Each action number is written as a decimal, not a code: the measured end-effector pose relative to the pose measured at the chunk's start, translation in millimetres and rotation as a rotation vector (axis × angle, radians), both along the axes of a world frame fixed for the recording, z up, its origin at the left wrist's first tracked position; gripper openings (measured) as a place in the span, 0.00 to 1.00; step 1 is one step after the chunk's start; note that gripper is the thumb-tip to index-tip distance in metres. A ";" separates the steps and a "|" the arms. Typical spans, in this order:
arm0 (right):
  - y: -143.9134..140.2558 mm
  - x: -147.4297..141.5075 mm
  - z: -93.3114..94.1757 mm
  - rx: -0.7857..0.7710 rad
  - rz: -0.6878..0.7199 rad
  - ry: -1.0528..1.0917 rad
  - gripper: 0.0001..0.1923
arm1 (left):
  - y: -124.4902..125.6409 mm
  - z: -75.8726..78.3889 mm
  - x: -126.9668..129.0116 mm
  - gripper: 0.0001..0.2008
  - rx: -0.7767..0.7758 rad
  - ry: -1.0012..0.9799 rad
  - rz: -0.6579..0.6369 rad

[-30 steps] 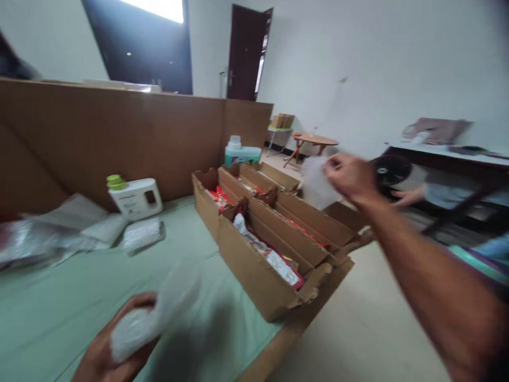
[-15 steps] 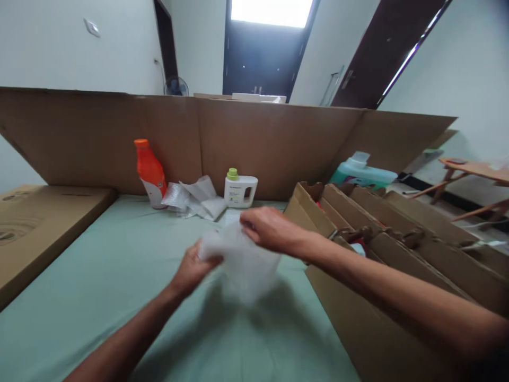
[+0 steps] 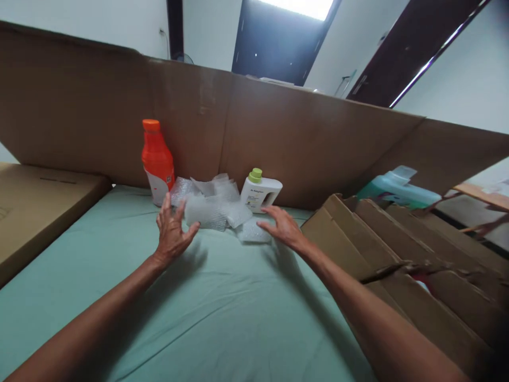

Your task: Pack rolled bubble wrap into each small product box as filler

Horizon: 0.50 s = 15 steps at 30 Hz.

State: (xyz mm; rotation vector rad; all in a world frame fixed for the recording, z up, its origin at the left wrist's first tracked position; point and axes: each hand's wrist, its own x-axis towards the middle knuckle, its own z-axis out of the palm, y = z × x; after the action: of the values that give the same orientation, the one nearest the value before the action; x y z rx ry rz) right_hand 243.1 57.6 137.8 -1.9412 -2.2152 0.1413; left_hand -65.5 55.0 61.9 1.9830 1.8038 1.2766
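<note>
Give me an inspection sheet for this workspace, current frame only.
Surface: green sheet, lightly creased.
Job's things: bubble wrap pieces piled by the back wall; one piece nearer the right hand.
Clutter: orange bottle upright; white bottle with green cap; teal bottle behind cardboard box.
Hands: left hand open, empty, beside the pile; right hand open, fingertips at the loose piece.
Cables: nothing seen.
Surroundings: cardboard wall behind, flat carton at left, dark doors beyond.

teal bottle (image 3: 393, 187) half hidden behind box (image 3: 382, 239)
</note>
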 end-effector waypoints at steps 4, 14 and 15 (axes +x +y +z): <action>-17.2 -7.5 -68.0 -0.082 -0.087 -0.008 0.32 | 2.8 -26.4 13.5 0.30 -0.055 0.342 -0.213; -20.8 -64.9 -77.8 -0.052 -0.113 0.022 0.31 | 30.2 -30.8 14.7 0.27 -0.105 0.475 -0.167; -33.7 -60.8 -72.3 -0.045 -0.126 0.023 0.31 | 21.2 -30.0 12.6 0.25 -0.044 0.447 -0.181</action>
State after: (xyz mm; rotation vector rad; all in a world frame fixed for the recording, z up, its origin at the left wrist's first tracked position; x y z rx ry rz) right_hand 182.2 23.9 65.5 -2.0850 -2.0858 0.1963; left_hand -52.9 76.2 31.9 2.4880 1.7457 0.7770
